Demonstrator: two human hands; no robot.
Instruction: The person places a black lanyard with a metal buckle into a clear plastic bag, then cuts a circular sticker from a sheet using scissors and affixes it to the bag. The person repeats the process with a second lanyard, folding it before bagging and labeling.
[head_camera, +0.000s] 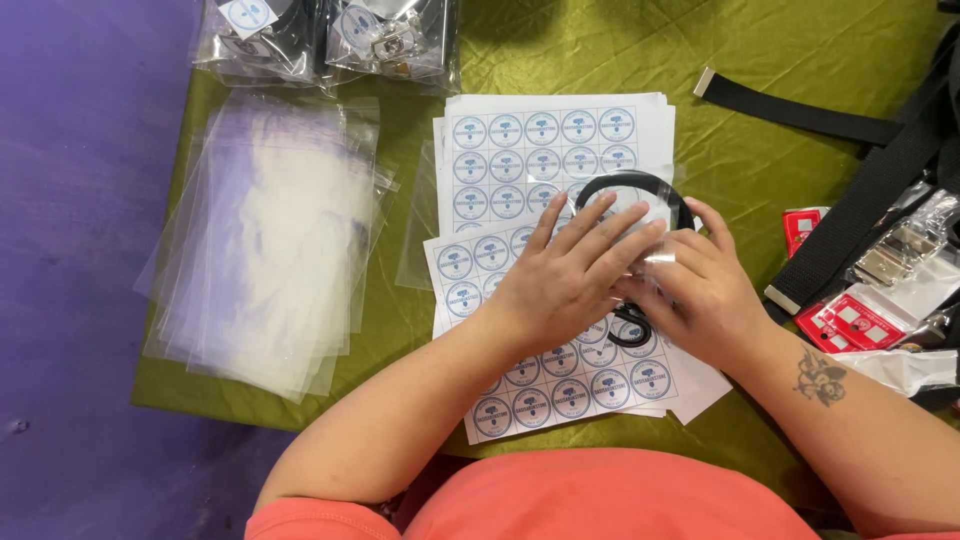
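Note:
My left hand (567, 277) lies flat, fingers spread, on a clear plastic bag (655, 215) that holds a coiled black strap (628, 184). My right hand (705, 295) grips the same bag from the right side, fingers curled over its edge. The bag rests on white sheets of round blue-and-white stickers (545, 150). Part of the strap shows as a black loop below my hands. Much of the bag is hidden under my palms.
A stack of empty clear plastic bags (265, 235) lies at the left on the green cloth (760, 150). Filled bags (330, 35) sit at the top left. Black webbing straps (860, 190), red cards (850, 320) and metal buckles (895, 255) crowd the right edge.

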